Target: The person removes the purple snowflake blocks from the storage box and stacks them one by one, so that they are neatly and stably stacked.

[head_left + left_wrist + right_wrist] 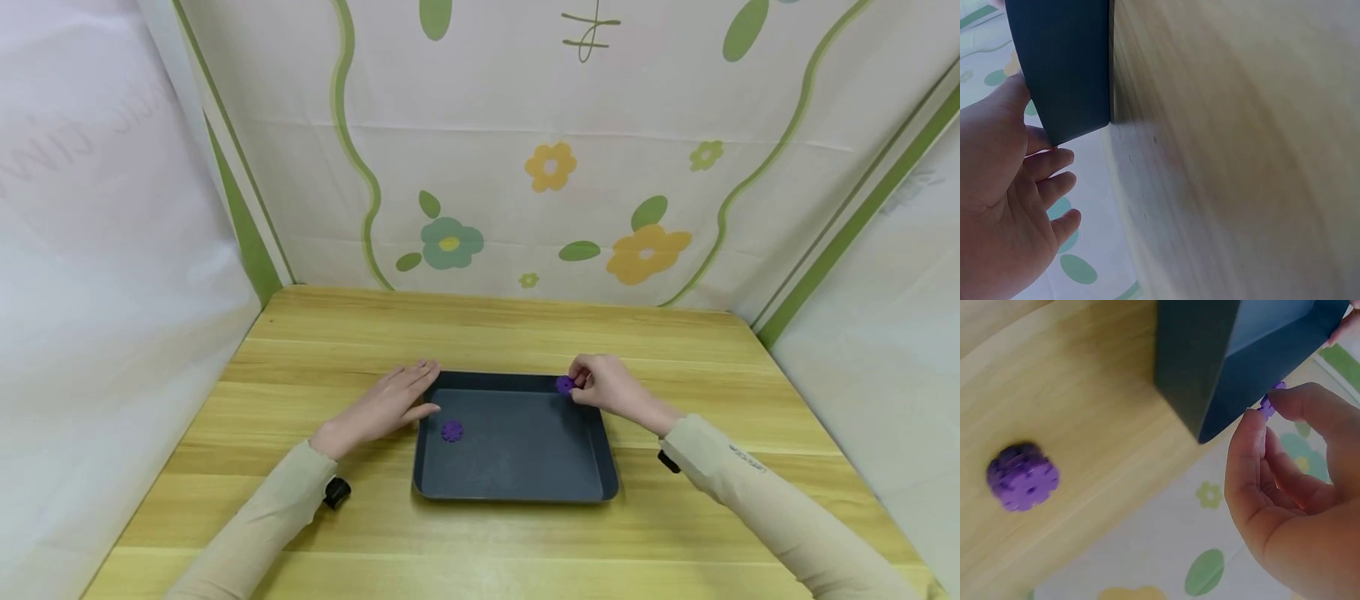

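Observation:
A dark grey baking tray (517,446) lies on the wooden table. My left hand (386,406) rests on its far left corner, fingers extended along the rim and thumb over the edge. Seen from the left wrist, that hand (1013,181) touches the corner of the tray wall (1066,69). Inside the tray, near the left side, lies a purple notched disc (452,431). My right hand (609,386) pinches another purple notched disc (565,385) between thumb and fingers, just at the far right corner. Part of this held disc (1266,407) is hidden by fingers in the right wrist view.
In the right wrist view, a small pile of purple notched discs (1025,478) sits on the table outside the tray; the head view does not show it. A floral cloth (510,208) hangs behind the table (450,542), with white cloth at both sides.

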### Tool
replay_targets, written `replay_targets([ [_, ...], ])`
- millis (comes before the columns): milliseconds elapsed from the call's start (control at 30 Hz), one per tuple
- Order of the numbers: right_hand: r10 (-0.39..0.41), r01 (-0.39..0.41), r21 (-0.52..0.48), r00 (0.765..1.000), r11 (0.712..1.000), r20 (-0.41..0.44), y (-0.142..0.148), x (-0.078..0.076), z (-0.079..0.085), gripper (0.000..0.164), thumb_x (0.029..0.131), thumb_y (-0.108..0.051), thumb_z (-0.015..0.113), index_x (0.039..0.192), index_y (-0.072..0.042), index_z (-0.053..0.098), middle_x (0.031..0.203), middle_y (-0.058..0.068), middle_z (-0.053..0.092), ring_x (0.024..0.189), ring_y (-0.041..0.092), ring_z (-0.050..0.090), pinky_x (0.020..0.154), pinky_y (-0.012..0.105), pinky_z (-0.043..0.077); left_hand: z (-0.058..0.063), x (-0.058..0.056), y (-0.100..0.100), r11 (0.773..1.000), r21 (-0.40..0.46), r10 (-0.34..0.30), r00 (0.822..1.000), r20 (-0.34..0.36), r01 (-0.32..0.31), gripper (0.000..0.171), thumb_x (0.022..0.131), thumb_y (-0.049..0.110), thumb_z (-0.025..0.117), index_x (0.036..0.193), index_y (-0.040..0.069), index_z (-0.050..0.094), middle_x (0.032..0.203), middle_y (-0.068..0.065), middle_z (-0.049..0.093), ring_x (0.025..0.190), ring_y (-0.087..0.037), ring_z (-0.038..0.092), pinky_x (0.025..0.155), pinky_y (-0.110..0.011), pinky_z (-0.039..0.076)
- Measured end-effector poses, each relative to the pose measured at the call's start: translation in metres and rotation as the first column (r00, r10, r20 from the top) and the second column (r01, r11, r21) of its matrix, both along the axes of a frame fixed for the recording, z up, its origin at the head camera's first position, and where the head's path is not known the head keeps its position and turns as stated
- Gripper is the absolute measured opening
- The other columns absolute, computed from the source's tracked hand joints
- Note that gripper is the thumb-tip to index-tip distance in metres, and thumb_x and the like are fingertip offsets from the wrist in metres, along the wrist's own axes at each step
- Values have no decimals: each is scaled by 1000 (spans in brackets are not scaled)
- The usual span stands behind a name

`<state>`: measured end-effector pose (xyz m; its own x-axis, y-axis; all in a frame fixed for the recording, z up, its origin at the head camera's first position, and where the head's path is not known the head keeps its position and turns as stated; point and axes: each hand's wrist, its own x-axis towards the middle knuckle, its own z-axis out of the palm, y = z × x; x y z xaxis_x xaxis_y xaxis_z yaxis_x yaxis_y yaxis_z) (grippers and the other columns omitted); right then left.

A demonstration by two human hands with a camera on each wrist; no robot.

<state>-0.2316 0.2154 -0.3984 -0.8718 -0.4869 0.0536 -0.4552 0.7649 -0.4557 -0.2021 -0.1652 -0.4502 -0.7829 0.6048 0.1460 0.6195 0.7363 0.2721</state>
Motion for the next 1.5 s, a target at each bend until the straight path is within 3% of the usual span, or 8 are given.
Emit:
replay_targets([
  [300, -75, 75, 22, 997, 997, 12, 28, 0, 0, 15, 82, -5, 71, 96, 0, 67, 84, 10, 69, 71, 14, 64, 65, 31, 56, 0, 0, 0, 1000, -13, 0, 1000, -3, 0, 69, 101, 41, 54, 153, 1, 34, 158, -18, 37, 148, -35, 35, 120, -57, 31],
  [967, -196, 193, 79, 980, 978, 30, 80, 6, -11, 19, 84, -8, 72, 97, 4, 67, 86, 13, 70, 75, 18, 64, 64, 31, 55, 1, 0, 0, 1000, -9, -1, 1000, -2, 1, 69, 101, 40, 55, 153, 0, 35, 158, -19, 37, 148, -35, 35, 120, -57, 31],
  [1333, -211, 209, 80, 977, 975, 18, 98, 8, -21, 17, 82, -6, 74, 94, 4, 67, 85, 13, 70, 75, 18, 64, 63, 25, 52, 2, 0, 0, 1000, -16, 1, 1000, 18, -1, 69, 101, 41, 54, 153, 0, 34, 159, -19, 36, 149, -36, 33, 120, -57, 30],
  [1500, -221, 218, 89, 975, 972, 18, 103, 9, -23, 16, 82, -5, 74, 93, 4, 68, 85, 14, 70, 75, 19, 65, 64, 28, 54, 1, 0, 0, 1000, -5, 7, 999, 43, -6, 70, 102, 42, 52, 154, 2, 32, 160, -17, 34, 150, -34, 31, 122, -56, 28],
])
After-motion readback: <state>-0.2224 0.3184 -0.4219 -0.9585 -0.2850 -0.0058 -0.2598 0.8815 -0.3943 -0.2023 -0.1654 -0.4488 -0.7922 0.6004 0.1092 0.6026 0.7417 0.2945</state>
